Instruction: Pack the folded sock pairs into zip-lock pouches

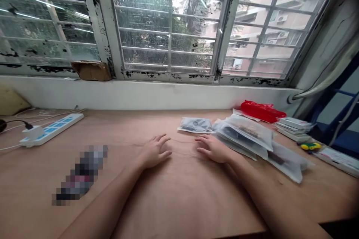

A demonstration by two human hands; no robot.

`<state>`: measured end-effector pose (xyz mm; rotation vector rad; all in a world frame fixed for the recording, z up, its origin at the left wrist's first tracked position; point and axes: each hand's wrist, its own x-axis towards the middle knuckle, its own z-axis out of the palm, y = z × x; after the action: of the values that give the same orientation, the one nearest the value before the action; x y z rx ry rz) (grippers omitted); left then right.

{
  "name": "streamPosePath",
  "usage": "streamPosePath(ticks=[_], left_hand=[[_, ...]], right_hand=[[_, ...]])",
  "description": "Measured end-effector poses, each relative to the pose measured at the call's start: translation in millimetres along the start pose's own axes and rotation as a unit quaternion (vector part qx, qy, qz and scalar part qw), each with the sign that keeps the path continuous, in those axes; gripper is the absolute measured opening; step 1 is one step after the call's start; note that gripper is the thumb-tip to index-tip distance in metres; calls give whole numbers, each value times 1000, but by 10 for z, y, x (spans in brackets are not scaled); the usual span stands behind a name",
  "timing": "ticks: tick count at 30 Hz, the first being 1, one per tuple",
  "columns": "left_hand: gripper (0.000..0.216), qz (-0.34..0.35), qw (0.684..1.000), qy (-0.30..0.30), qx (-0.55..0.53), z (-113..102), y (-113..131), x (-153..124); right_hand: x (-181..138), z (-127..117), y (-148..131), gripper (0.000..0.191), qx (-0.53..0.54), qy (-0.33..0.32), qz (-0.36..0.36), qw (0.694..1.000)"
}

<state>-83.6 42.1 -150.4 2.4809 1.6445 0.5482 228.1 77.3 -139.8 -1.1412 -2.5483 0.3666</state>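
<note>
My left hand [156, 151] rests on the wooden table [174, 198] with its fingers apart and nothing in them. Across from it, my right hand [212, 148] also lies on the tabletop, fingers spread and holding nothing. A gap of bare wood separates the two hands. Just beyond my right hand sits a small clear plastic bag [195, 124] with something grey inside. To the right of that hand is a pile of frosted zip bags [246, 132], whose contents show only dimly.
A white power strip [56, 129] with a plugged-in adapter lies at left, near a pixelated object [81, 175]. At right are a red plastic bag [262, 111], stacked white boxes [294, 127] and a yellow-green item [309, 147]. A cardboard box [94, 71] stands on the windowsill.
</note>
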Motion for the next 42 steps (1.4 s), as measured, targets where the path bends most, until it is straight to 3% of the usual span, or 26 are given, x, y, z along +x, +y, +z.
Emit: streamPosePath(ticks=[3,9,42], left_hand=[[60,-1,997,-76,29,18,3,-13],[61,-19,993,-102,50,-1,39,-9],[60,-5,994,-101,42,23,-28,-21]], right_hand=[[30,91,52,63,7,-42,8,999],[85,175,102,66,4,-30,9,999],[96,160,186,58,17,-23,19,999]])
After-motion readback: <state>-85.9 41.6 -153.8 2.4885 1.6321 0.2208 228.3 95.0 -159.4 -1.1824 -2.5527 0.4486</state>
